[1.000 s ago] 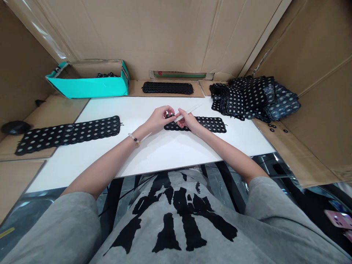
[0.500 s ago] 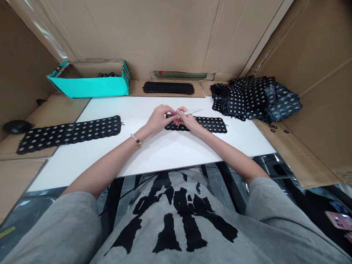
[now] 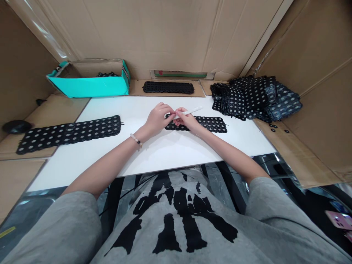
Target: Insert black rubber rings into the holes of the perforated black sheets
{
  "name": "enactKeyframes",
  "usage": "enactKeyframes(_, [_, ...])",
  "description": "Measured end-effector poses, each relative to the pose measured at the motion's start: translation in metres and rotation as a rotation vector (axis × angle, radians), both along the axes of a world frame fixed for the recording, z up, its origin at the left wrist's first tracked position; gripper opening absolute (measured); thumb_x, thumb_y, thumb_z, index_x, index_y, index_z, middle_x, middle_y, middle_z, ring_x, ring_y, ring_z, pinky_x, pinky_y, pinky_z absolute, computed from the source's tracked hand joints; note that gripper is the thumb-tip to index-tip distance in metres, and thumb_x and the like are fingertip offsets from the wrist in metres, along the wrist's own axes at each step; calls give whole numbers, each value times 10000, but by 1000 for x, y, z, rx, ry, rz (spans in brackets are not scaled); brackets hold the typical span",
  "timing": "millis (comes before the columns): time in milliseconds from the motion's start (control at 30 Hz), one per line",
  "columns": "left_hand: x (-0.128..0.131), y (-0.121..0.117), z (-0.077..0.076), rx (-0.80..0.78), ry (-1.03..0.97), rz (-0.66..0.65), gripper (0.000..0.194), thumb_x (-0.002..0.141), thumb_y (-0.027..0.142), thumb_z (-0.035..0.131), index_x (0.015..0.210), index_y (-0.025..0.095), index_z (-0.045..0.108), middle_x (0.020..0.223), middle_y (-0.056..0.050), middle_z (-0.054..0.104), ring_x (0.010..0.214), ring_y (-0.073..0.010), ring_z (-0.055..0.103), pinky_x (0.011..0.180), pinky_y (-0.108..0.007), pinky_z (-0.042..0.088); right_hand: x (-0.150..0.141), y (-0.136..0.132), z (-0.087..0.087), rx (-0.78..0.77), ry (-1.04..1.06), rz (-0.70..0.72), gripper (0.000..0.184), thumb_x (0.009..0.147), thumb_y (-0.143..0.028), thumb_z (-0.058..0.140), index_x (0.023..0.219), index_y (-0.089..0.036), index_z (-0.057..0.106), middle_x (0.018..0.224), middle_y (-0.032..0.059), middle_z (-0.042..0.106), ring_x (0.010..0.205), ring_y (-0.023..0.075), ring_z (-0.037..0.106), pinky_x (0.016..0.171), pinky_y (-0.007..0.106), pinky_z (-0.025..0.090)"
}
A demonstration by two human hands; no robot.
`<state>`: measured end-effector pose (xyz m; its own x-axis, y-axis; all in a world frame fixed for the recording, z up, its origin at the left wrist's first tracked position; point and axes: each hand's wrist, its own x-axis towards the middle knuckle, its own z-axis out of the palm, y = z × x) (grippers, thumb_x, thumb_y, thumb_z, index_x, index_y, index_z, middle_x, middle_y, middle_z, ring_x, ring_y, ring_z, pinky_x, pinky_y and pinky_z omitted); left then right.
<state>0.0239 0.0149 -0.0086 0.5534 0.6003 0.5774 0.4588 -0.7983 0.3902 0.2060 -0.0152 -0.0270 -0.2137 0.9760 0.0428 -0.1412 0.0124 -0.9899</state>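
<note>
My right hand [image 3: 186,119] is closed around a white pen-shaped tool [image 3: 194,110], whose rear end points up and to the right. My left hand [image 3: 160,116] meets it at the tool's front end, thumb and fingers pinched together; whatever sits in that pinch is too small to make out. Under both hands a black strip with rows of pale round dots [image 3: 211,124] lies flat on the white board [image 3: 165,154]. My fingers cover its left part. To the left, a longer strip of the same dotted kind [image 3: 71,133] lies at a slight slant.
An open turquoise box [image 3: 93,87] with small black pieces stands back left. A black strip [image 3: 168,87] lies behind the board. Dotted strips are heaped [image 3: 253,97] at back right, near several small black rings [image 3: 272,128]. A black rounded object [image 3: 17,127] sits far left. Cardboard walls [image 3: 176,33] surround the board.
My left hand has shifted very slightly up and to the left, and the white tool has tilted a little in my right hand. Everything else stays in place.
</note>
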Motion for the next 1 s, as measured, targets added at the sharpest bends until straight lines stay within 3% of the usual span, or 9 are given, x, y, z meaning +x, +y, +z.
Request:
enactKeyframes(333, [-1,-3,2,10,8,51,203,975,316,558,882,200,695,922,-86,730,951,-265,598,910,-413,455,2,2,2,6,17,-93,317,889,-401,762,802,-224,514,600,-53,638,543,88,602,572,193,506])
enactKeyframes(567, [2,-2,7,25,-46,75,151,963,280,576,862,204,659,898,-65,727,900,-242,605,895,-407,467,9,8,3,-96,82,-208,281,951,-328,693,804,-230,475,590,-58,645,551,85,613,561,172,514])
enactKeyframes(733, [0,2,6,-10,-91,127,102,933,250,619,858,204,670,894,-47,736,862,-225,610,867,-392,472,11,8,5,-102,126,-193,246,965,-279,636,790,-228,471,629,-35,655,573,97,615,586,188,514])
enactKeyframes(933, [-2,7,2,-34,-149,173,102,917,250,649,833,201,683,877,-41,736,808,-208,601,813,-371,468,8,9,0,63,108,-183,63,841,-179,634,807,-203,587,812,2,723,744,118,666,736,235,548])
enactKeyframes(1000, [-2,8,2,-18,-157,162,126,927,276,657,830,200,684,862,-41,733,798,-206,600,801,-371,466,8,10,1,72,97,-155,77,795,-162,609,862,-190,637,816,7,724,681,107,622,678,229,519])
